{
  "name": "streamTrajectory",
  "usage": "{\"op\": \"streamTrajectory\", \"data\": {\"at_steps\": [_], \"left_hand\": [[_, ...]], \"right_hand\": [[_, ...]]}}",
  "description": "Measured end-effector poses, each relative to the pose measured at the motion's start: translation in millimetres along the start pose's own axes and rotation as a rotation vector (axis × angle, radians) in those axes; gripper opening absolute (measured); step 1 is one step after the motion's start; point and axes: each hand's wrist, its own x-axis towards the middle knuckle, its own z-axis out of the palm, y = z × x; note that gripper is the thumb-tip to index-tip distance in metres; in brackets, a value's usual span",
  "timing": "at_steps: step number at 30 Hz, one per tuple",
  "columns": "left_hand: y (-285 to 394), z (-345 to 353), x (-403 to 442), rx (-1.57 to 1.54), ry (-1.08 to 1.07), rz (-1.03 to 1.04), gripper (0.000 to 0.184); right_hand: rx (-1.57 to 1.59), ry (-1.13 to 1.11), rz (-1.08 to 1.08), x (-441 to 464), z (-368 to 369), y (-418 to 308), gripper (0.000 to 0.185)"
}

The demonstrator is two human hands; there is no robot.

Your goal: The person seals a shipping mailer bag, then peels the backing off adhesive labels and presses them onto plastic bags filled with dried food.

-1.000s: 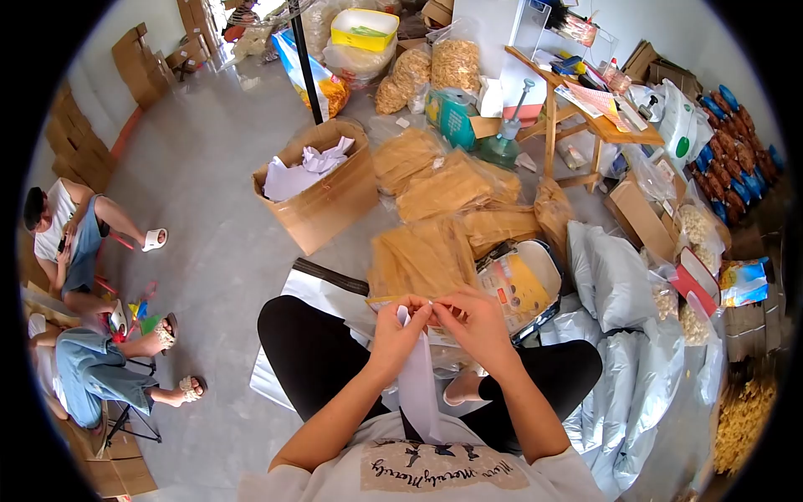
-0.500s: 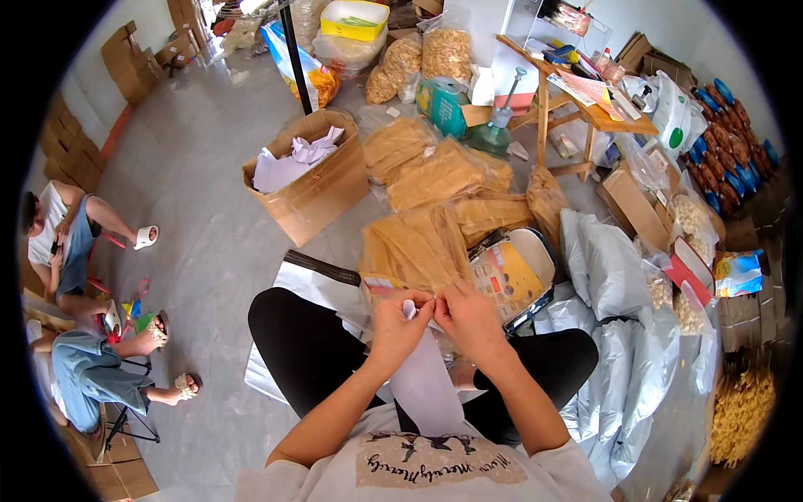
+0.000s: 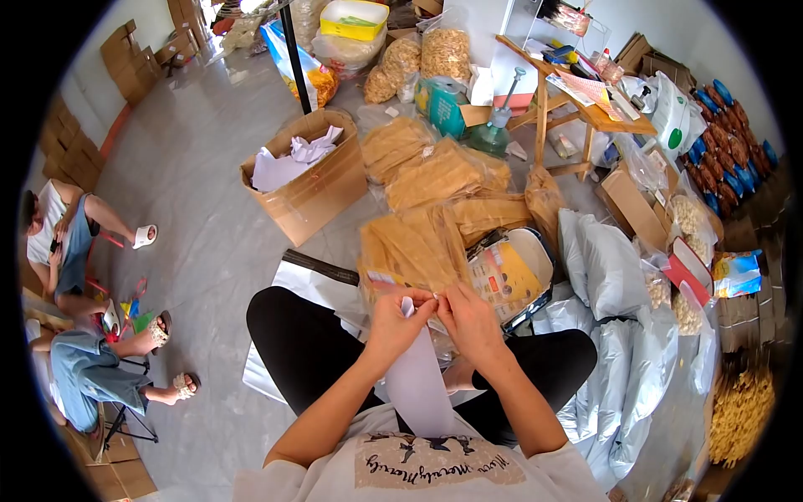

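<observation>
A white paper strip (image 3: 416, 385) hangs from my left hand (image 3: 396, 326) down to my shirt, its upper end curled between the fingers. My right hand (image 3: 470, 322) is pinched close beside the left, fingertips nearly touching at the strip's top edge; whatever small piece lies between them is too tiny to make out. Just beyond my hands are flat brown packs in clear plastic (image 3: 410, 251) and an open box with a yellow printed sheet (image 3: 506, 276).
A cardboard box with crumpled white paper (image 3: 309, 201) stands ahead. Silvery-grey bags (image 3: 615, 276) lie at the right, near a wooden table (image 3: 615, 124). White plastic sheeting (image 3: 293, 284) is by my left knee. Two people (image 3: 71, 243) (image 3: 92, 368) sit at the left.
The view has shifted slightly, so the surroundings sit a little further left. The paper strip has swung and turned below my hands, which remain close together.
</observation>
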Motion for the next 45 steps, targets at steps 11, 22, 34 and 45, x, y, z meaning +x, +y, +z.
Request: {"op": "streamTrajectory", "data": {"at_steps": [11, 22, 34, 45], "left_hand": [[-6, -4, 1, -0.048, 0.008, -0.032, 0.010], [-2, -4, -1, -0.076, -0.011, -0.054, 0.011], [-15, 1, -3, 0.169, 0.006, -0.028, 0.009], [-17, 2, -4, 0.037, -0.020, -0.120, 0.009]], "right_hand": [[0.013, -0.093, 0.041, 3, -5, -6, 0.010], [0.020, -0.116, 0.027, 3, -3, -2, 0.009], [-0.081, -0.233, 0.075, 3, 6, 7, 0.010], [0.097, -0.102, 0.078, -8, 17, 18, 0.008]]}}
